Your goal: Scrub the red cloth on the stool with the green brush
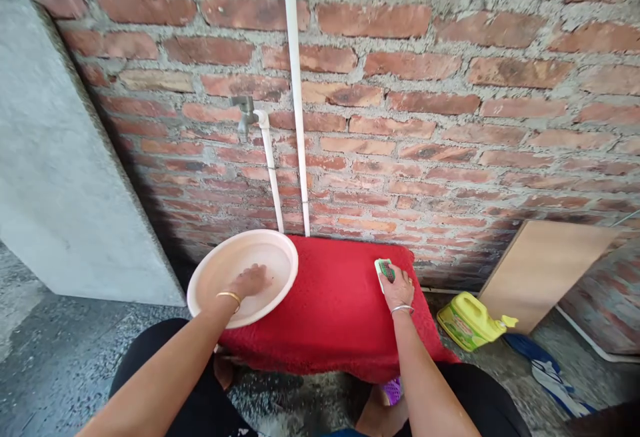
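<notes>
My left hand (249, 281) reaches down into a pale pink plastic basin (204, 283), fingers stretched out and partly in what looks like water; it holds nothing I can see. The basin rests on the left end of a red cloth (340, 290) draped over a low bench or table. Near the right end of the cloth, my right hand (397, 288) is closed around a small green-and-white scrubbing brush (384, 269). That brush lies against the cloth, its underside hidden. A gold bangle is on my left wrist, a silver one on my right.
A tap (244, 117) on a white pipe stands behind the basin, against a brick wall (375, 77). At left leans a grey slab (75, 157). On the right are a yellow jug (467, 320), a tan board (545, 270) and sandals (550, 373) on the wet floor.
</notes>
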Available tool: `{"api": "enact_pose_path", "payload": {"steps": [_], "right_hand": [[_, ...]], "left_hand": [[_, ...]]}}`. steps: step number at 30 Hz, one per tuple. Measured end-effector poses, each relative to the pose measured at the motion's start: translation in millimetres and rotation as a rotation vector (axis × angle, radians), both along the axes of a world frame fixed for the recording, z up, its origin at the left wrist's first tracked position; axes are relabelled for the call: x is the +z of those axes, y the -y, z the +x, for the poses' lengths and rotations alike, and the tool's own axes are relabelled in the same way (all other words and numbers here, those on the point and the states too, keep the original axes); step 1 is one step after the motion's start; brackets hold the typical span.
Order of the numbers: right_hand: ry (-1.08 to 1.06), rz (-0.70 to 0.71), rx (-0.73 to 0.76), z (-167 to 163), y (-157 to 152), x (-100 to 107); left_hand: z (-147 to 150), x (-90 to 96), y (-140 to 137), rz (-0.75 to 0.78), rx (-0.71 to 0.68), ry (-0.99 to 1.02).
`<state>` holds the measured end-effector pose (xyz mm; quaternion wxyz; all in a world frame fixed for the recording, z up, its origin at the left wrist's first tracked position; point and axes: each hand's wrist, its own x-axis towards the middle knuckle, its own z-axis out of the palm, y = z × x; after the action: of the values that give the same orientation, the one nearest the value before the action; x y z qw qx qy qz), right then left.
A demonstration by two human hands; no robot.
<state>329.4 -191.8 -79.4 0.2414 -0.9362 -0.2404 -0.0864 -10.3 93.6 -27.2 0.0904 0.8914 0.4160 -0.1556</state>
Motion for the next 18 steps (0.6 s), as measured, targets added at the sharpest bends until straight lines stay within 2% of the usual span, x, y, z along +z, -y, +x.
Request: {"api": "enact_pose_path", "payload": {"steps": [3, 5, 9, 11, 12, 15, 18], "right_hand": [[-0.015, -0.008, 0.009, -1, 1, 2], [-0.021, -0.016, 0.016, -1, 1, 2], [-0.023, -0.022, 0.021, -3, 2, 4], [-0.026, -0.015, 0.025, -2, 3, 5], [-0.028, -0.010, 0.029, -1, 4, 5], [-0.024, 0.012, 0.052, 1, 5, 0], [-0.009, 0.069, 0.109, -8, -6, -15]], "left_hand": [[9, 12.7, 10, -0.007, -0.016, -0.003], [18, 20.9, 18, 0.045, 0.004, 0.021], [49, 38.1, 47, 0.297, 0.027, 0.127], [68, 47.3, 69, 0.408, -0.013, 0.221], [78, 51.1, 82, 0.417, -0.039, 0.257], [105, 53.6, 121, 0.320, -0.139, 0.328], [125, 38.2, 148, 0.054, -0.132, 0.505]]}}
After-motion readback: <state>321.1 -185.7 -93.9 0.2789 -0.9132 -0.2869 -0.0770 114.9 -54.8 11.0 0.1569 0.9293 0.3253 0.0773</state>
